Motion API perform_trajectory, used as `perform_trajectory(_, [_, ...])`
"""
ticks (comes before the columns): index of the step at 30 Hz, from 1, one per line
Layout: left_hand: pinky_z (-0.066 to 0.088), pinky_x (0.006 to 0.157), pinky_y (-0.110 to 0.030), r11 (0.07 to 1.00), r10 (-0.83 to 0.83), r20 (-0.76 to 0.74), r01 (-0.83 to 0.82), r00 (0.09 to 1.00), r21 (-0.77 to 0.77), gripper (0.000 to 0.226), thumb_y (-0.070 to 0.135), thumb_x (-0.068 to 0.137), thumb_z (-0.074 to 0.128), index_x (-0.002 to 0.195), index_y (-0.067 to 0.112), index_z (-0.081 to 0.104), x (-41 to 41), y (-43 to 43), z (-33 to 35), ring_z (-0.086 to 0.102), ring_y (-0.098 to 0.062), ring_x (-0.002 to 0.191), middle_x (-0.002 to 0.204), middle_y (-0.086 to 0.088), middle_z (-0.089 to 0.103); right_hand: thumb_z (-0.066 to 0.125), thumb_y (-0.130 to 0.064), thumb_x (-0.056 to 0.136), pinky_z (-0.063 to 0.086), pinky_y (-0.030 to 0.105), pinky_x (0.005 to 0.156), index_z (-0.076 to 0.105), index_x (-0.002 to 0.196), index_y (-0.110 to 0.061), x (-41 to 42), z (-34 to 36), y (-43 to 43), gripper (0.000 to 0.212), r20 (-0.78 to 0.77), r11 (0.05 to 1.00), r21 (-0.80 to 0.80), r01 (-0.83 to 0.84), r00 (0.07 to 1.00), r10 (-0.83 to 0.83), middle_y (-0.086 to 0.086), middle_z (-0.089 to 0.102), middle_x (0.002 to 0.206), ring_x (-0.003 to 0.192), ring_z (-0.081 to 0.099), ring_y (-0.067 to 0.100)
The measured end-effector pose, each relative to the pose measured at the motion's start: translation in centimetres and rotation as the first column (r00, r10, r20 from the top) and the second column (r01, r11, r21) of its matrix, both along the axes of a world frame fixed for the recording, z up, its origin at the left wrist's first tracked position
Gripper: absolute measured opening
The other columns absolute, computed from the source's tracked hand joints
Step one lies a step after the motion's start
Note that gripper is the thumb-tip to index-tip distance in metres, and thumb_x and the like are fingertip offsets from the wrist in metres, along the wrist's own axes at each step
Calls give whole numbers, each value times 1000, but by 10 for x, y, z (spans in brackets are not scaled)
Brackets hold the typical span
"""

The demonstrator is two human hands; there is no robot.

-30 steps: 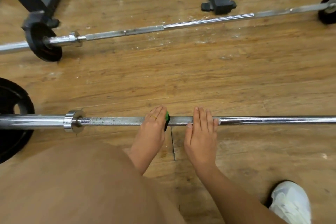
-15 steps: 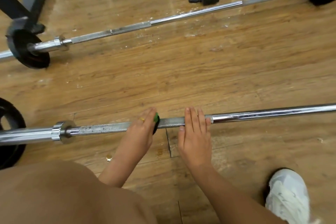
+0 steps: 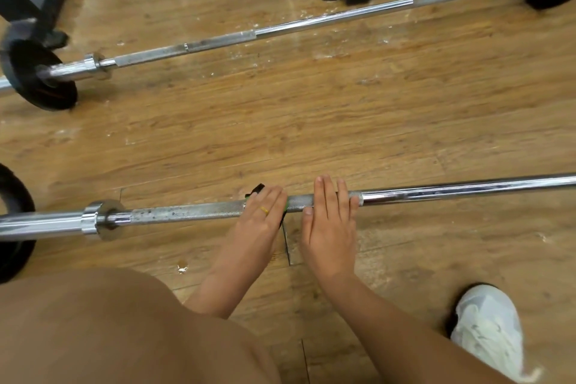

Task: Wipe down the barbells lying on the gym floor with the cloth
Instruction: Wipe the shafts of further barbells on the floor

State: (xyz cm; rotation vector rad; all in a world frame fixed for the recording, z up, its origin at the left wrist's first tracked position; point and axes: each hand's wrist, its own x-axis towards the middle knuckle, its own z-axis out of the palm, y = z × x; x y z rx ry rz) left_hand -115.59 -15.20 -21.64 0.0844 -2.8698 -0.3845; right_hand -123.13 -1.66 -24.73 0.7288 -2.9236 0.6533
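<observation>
The near barbell (image 3: 187,210) lies across the wooden gym floor (image 3: 311,134), with its collar (image 3: 103,218) and a black plate (image 3: 12,196) at the left. The left grip (image 3: 258,224) lies over the knurled shaft with its fingers laid flat, pressing the green and black cloth (image 3: 258,188) onto the steel. Only the cloth's edges show on either side of the hand, and the thumb is hidden. Holding the cloth this way probably lets the palm bear down as it slides.

Just to its right, the right grip (image 3: 330,227) rests flat on the bar with its fingers straight, holding nothing. It is likely there to stop the shaft from rolling. The speckled stretch towards the collar looks like it is not yet wiped. The far barbell (image 3: 311,20) lies well apart and untouched.
</observation>
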Motion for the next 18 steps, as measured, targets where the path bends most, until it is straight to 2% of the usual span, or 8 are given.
perform_trajectory(2, [47, 107, -49, 999, 31, 12, -31, 999, 23, 64, -14, 78, 67, 139, 0, 51, -5, -14, 1, 53, -35, 130, 139, -18, 57, 24, -32, 104, -2, 41, 125, 24, 158, -12, -2, 1, -2, 57, -1, 1000, -7, -1, 1000, 1, 3, 25, 164, 154, 9, 22])
perform_trajectory(5, [51, 101, -52, 955, 273, 17, -273, 962, 118, 56, -15, 85, 58, 138, -1, 50, -5, -30, -2, 53, -38, 131, 138, -24, 57, 22, -33, 105, -5, 39, 125, 24, 158, -12, -5, 4, -7, 57, 7, 1000, 2, 12, 1000, -12, 3, 26, 164, 154, 7, 21])
perform_trajectory(6, [48, 104, -52, 958, 273, -24, -270, 962, 95, 53, -17, 85, 53, 136, -4, 52, -5, -25, -4, 50, -37, 132, 136, -24, 58, 22, -33, 105, -6, 39, 125, 26, 157, -12, -7, 4, -9, 56, 1, 1000, 9, 19, 1000, -19, 4, 28, 163, 154, 9, 21])
perform_trajectory(8, [40, 112, -49, 992, 129, -79, -128, 989, 7, 55, -15, 81, 44, 134, -6, 54, -4, -7, -11, 44, -33, 135, 136, -23, 57, 23, -33, 105, -6, 38, 125, 29, 156, -11, -12, 5, -10, 56, -9, 1000, 26, 16, 1000, -16, 5, 31, 162, 153, 14, 23])
perform_trajectory(10, [36, 115, -48, 999, -4, -77, 0, 997, -49, 61, -18, 78, 49, 138, -5, 52, -4, -4, -11, 42, -33, 138, 141, -20, 54, 23, -33, 105, -5, 38, 125, 30, 156, -10, -16, 7, -10, 56, -15, 999, 33, 7, 1000, -6, 6, 33, 161, 152, 16, 24])
perform_trajectory(11, [37, 115, -48, 999, -13, -78, 9, 997, -53, 65, -21, 77, 54, 140, -5, 50, -7, -11, -8, 43, -34, 139, 142, -19, 53, 24, -32, 105, -5, 38, 124, 31, 156, -10, -17, 8, -11, 56, -18, 1000, 29, 4, 1000, -4, 6, 33, 161, 152, 17, 24])
perform_trajectory(16, [49, 104, -50, 938, 333, -89, -320, 939, 133, 51, -16, 86, 62, 135, -5, 54, -23, -37, -2, 52, -36, 132, 137, -21, 58, 22, -32, 104, -2, 39, 125, 34, 154, -9, -26, 13, -25, 56, -17, 999, 6, 42, 999, -42, 8, 39, 157, 150, 22, 26])
perform_trajectory(18, [47, 106, -51, 981, 184, -91, -177, 979, 78, 55, -17, 81, 63, 134, -5, 55, -32, -23, -3, 50, -36, 133, 136, -21, 58, 22, -32, 104, -2, 39, 124, 36, 153, -8, -30, 14, -28, 57, -25, 999, 18, 40, 999, -39, 9, 41, 155, 149, 25, 27])
